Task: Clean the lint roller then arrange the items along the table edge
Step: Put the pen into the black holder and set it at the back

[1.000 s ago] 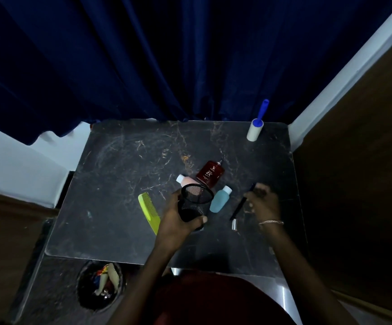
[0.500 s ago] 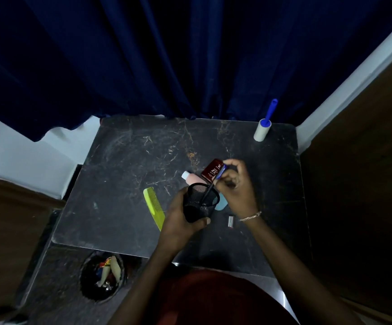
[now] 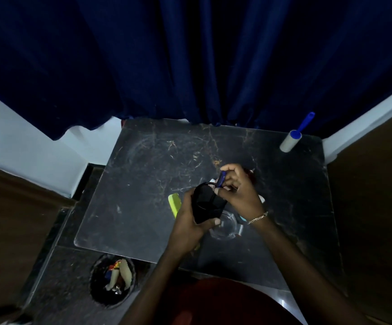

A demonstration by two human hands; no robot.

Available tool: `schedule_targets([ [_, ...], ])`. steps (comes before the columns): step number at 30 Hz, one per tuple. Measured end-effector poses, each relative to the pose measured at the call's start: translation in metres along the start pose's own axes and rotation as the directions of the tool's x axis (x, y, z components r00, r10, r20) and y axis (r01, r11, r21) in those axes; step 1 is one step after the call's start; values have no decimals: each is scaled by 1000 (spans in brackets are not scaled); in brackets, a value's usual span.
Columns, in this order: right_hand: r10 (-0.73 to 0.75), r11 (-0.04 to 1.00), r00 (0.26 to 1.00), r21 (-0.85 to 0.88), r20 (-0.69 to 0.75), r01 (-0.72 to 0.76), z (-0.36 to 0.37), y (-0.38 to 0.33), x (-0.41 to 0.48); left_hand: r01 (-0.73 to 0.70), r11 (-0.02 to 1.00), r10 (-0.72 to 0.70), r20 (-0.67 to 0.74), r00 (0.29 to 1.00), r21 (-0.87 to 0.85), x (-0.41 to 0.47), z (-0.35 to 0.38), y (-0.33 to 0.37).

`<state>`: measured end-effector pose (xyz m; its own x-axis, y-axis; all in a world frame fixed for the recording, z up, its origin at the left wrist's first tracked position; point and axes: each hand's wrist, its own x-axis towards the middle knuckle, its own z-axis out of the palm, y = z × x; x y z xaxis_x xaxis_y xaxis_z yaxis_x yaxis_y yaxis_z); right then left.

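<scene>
My left hand (image 3: 190, 225) grips a black mesh cup (image 3: 208, 204), lifted and tilted above the dark marble table (image 3: 143, 179). My right hand (image 3: 239, 191) pinches a slim blue pen (image 3: 221, 179) whose lower end sits in the cup's mouth. The lint roller (image 3: 292, 139), white roll with a blue handle, stands at the far right corner by the curtain. A lime green comb (image 3: 175, 204) lies just left of my left hand. The bottles are mostly hidden under my right hand; only a teal sliver (image 3: 243, 218) shows by my wrist.
A small clear glass dish (image 3: 225, 227) rests on the table below the cup. A round bin (image 3: 113, 280) with scraps stands on the floor at the front left. A dark blue curtain (image 3: 190, 66) hangs behind the table, and a wooden panel (image 3: 373, 207) borders its right side.
My right hand picked the pen up off the table and brought it to the cup. My left hand raised and tilted the cup, uncovering the glass dish. The camera view shifted.
</scene>
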<state>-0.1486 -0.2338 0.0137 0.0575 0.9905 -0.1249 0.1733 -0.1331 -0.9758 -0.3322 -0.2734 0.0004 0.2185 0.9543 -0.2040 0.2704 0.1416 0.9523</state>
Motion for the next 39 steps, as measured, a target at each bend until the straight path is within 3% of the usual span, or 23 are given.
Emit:
schedule_targets([
  [5, 18, 995, 999, 98, 40, -22, 42, -18, 19, -1, 1000, 0, -19, 1000, -27, 16, -54, -7],
  [10, 178, 957, 980, 216, 84, -193, 90, -15, 42, 16, 996, -20, -51, 998, -83, 38, -118, -30],
  [13, 219, 965, 955, 102, 198, -243, 117, -9, 56, 43, 994, -47, -41, 998, -101, 49, -155, -47],
  [16, 191, 981, 938, -90, 288, -172, 151, -7, 66, 44, 995, -48, -40, 998, -89, 63, -185, -61],
  [21, 172, 982, 911, -143, 376, -126, 205, -10, 98, 22, 999, -23, -37, 999, -46, 90, -230, -75],
  [30, 289, 949, 910, -216, 296, -231, 251, -3, 169, 45, 998, -45, -15, 999, -49, 148, -279, -90],
  [39, 258, 918, 944, -357, 206, -173, 265, 7, 251, -9, 1000, 9, 0, 1000, -20, 234, -295, -101],
])
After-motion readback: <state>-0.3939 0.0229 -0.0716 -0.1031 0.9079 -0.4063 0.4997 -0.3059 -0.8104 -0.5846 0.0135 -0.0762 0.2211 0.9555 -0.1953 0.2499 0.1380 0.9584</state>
